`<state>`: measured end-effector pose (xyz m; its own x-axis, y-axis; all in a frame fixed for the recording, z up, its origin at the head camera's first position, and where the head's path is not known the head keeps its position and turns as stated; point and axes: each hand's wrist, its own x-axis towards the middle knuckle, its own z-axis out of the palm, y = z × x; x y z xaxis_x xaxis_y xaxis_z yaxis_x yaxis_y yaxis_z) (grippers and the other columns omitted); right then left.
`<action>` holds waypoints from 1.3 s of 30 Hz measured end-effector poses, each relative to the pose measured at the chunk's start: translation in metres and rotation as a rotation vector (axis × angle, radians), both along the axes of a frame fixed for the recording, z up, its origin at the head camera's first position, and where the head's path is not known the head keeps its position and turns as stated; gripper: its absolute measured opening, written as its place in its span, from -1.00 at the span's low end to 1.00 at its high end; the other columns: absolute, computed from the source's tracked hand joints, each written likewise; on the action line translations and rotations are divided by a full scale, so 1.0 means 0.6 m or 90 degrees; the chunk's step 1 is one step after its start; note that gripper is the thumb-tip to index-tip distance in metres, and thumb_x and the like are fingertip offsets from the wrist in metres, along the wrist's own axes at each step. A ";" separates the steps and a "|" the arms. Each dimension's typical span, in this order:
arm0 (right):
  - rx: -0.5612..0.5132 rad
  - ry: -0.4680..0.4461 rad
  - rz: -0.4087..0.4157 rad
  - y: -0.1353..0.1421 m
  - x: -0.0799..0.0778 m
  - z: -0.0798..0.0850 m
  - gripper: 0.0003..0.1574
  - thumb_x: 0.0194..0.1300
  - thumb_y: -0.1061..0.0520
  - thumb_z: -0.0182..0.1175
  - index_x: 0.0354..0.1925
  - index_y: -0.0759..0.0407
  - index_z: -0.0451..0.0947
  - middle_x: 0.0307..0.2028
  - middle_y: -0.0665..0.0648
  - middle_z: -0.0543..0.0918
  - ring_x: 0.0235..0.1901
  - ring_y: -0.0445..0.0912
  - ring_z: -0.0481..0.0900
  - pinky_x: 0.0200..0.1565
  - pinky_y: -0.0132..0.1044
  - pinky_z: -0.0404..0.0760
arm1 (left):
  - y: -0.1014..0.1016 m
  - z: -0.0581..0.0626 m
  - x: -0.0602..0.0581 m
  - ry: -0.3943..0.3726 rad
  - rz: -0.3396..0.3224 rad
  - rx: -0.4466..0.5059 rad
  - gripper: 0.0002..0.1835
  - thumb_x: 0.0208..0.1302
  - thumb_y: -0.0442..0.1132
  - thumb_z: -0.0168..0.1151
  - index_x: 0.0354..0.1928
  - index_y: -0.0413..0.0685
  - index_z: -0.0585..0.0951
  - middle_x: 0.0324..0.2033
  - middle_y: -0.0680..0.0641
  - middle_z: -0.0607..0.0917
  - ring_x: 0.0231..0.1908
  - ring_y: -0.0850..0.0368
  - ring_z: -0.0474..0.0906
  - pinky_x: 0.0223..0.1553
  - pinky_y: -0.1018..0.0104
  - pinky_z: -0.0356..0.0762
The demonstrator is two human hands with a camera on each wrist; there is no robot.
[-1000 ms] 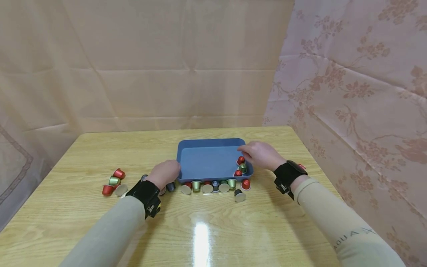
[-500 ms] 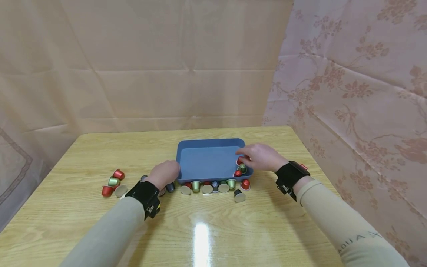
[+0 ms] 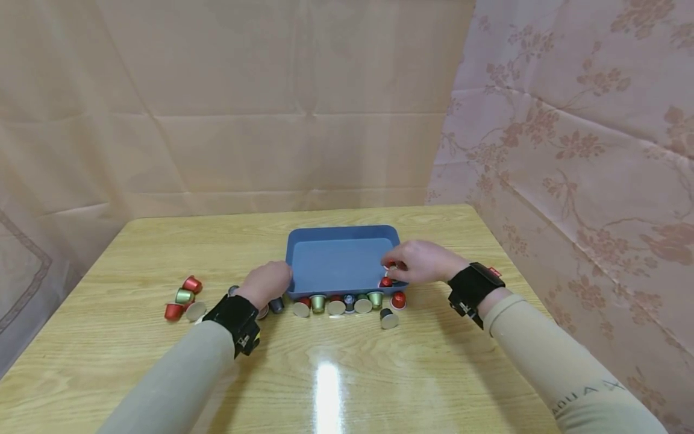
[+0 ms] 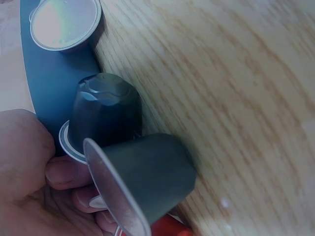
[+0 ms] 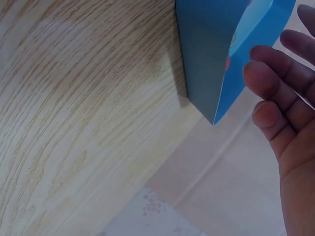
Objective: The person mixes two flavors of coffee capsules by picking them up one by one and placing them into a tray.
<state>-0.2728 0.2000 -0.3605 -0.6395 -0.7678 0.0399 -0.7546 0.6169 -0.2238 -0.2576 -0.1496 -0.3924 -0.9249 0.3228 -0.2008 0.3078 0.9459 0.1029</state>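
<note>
A blue tray (image 3: 341, 259) lies on the table, with a few coffee capsules inside at its right end. One of these is a red capsule (image 3: 385, 282); others are partly hidden by my right hand (image 3: 425, 262). That hand reaches over the right rim, its fingers loosely bent with nothing visible between them in the right wrist view. At the tray's left edge my left hand (image 3: 267, 282) has its thumb and bent fingers around the near corner. Close by its fingers, a dark capsule (image 4: 106, 108) and a grey-green capsule (image 4: 152, 172) lie on the table.
Along the tray's near side runs a row of capsules, among them a green capsule (image 3: 375, 299) and a red one (image 3: 398, 300). A black capsule (image 3: 388, 318) lies nearer to me. Further left is a small cluster with a red capsule (image 3: 192, 284). Curtains hang behind.
My right hand has come nearer along the tray's right end and now covers the capsules there that showed before. My left hand stays at the tray's left edge.
</note>
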 end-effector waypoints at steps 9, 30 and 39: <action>0.044 -0.096 -0.042 -0.002 0.007 0.005 -0.84 0.37 0.06 0.31 -0.14 0.09 0.68 -0.49 -0.12 0.58 -0.54 -0.27 0.42 -0.42 -0.35 0.40 | 0.002 0.000 0.002 -0.009 0.014 0.010 -0.76 0.53 -0.39 -0.06 -0.25 -0.17 0.60 -0.40 -0.07 0.53 -0.37 0.02 0.42 -0.28 0.16 0.42; 0.018 -0.224 -0.029 0.000 0.015 0.005 -0.88 0.35 0.14 0.30 -0.24 0.11 0.77 -0.48 -0.09 0.67 -0.65 -0.18 0.52 -0.49 -0.37 0.49 | 0.002 0.003 0.002 0.001 -0.007 0.001 -0.76 0.52 -0.42 -0.05 -0.27 -0.17 0.60 -0.41 -0.07 0.53 -0.39 0.03 0.41 -0.31 0.17 0.43; 0.022 -0.290 -0.056 -0.003 0.021 0.005 -0.80 0.37 0.14 0.31 -0.11 0.14 0.80 -0.35 -0.01 0.77 -0.58 0.11 0.71 -0.48 -0.28 0.61 | -0.001 0.002 0.001 0.008 -0.012 -0.005 -0.76 0.51 -0.43 -0.05 -0.27 -0.17 0.60 -0.40 -0.07 0.54 -0.37 0.02 0.41 -0.28 0.15 0.46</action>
